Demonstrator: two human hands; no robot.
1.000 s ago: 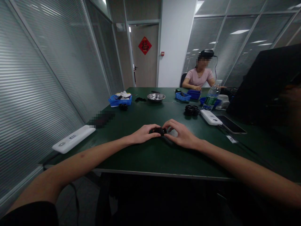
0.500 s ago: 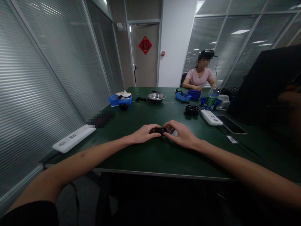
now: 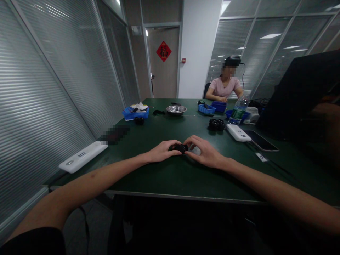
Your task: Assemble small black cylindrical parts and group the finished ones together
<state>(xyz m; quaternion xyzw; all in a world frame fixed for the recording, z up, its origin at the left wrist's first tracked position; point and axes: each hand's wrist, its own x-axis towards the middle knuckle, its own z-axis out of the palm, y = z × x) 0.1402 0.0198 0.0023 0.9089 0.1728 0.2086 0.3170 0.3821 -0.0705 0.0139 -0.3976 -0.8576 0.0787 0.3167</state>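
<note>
Between my two hands, low over the green table (image 3: 159,177), is a small round black part (image 3: 181,148) with a shiny right end. My left hand (image 3: 163,150) is closed on its left side, thumb in front and fingers behind. At the right end, the thumb and curled fingers of my right hand (image 3: 203,150) grip the same part. A small whitish, see-through thing (image 3: 197,150) shows under my right palm; what it is I cannot make out. My fingers hide some of the black part.
Black ring-shaped parts (image 3: 216,124) and one more black part (image 3: 139,120) lie beyond my hands. Farther back are a steel bowl (image 3: 176,111) and a blue basket (image 3: 136,113). White power banks (image 3: 83,157), a phone (image 3: 261,140) and a bottle (image 3: 239,111) flank me. A co-worker (image 3: 225,86) sits opposite.
The fingers of my right hand have shifted slightly at the black part's right end. My left hand keeps its hold, and the part stays in nearly the same place.
</note>
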